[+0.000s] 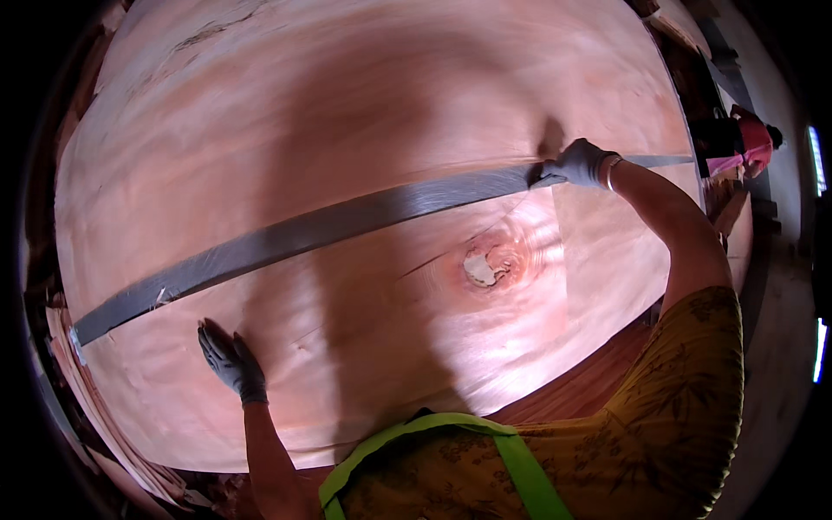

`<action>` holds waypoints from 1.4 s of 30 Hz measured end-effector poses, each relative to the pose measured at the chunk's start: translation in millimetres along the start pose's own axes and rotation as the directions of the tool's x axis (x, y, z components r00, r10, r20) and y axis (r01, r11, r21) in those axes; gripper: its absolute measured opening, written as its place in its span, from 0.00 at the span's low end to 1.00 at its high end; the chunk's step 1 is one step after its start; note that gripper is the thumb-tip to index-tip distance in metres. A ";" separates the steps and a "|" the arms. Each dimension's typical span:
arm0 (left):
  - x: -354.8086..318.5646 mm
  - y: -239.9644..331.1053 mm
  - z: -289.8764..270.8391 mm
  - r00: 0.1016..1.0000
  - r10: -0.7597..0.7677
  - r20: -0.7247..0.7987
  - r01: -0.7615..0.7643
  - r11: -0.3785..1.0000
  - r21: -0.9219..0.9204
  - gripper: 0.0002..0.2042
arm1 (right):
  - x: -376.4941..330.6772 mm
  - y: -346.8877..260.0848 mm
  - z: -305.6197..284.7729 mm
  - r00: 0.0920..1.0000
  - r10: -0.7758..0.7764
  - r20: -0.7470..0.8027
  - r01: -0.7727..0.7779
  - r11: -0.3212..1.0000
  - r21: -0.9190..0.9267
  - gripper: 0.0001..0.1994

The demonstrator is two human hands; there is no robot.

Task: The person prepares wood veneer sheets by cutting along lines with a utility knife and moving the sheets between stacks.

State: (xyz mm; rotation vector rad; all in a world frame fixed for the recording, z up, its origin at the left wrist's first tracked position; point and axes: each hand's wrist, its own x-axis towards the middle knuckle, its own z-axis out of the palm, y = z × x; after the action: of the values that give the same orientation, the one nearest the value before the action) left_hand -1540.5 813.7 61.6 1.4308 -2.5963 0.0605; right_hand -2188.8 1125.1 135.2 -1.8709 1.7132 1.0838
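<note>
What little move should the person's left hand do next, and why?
Perhaps move the left hand up onto the left part of the long grey strip, to steady it: the right hand is on it toward the right end, but the left is off it.

Your long grey strip [373, 211] looks like metal, with a brushed sheen toward its middle. The wood sheet [199, 204] under the strip is smooth, mostly matt, shinier where bright light falls. On your side of the strip, its knot hole [481, 269] has a ragged rim within rippled grain; on the far side, a dark patch [217, 33] looks rough. Your left hand [232, 360], nearer you than the strip, and your right hand [576, 165], at the strip, are covered in matt grey, fabric-like material. Your patterned sleeve [685, 390] and green strap [530, 472], nearer you than the strip, are soft-looking cloth.
</note>
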 end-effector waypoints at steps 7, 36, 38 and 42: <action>6.3 -6.2 4.5 0.996 0.059 -0.065 -0.060 0.998 -0.016 0.30 | -39.9 44.1 66.9 0.931 0.366 -0.012 -0.366 0.928 -0.066 0.12; -3.2 -21.5 -8.0 0.988 -0.079 -0.134 0.050 0.977 -0.206 0.29 | 170.2 -423.3 -294.4 0.866 0.475 -0.160 -0.102 0.479 0.872 0.13; -7.3 -26.9 -8.1 0.988 -0.101 -0.114 0.069 0.964 -0.257 0.30 | 171.7 -431.4 -297.9 0.847 0.512 -0.145 -0.120 0.450 0.885 0.14; -16.1 -29.8 -21.1 0.998 0.043 -0.048 -0.059 0.922 -0.383 0.37 | 192.0 -429.9 -269.6 0.765 0.569 -0.302 -0.023 0.493 0.870 0.16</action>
State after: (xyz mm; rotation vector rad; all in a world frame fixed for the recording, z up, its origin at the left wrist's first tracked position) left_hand -1504.2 813.7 78.1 1.2060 -2.4350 -0.3897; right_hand -1708.7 881.4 68.6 -1.2539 2.3609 -0.3633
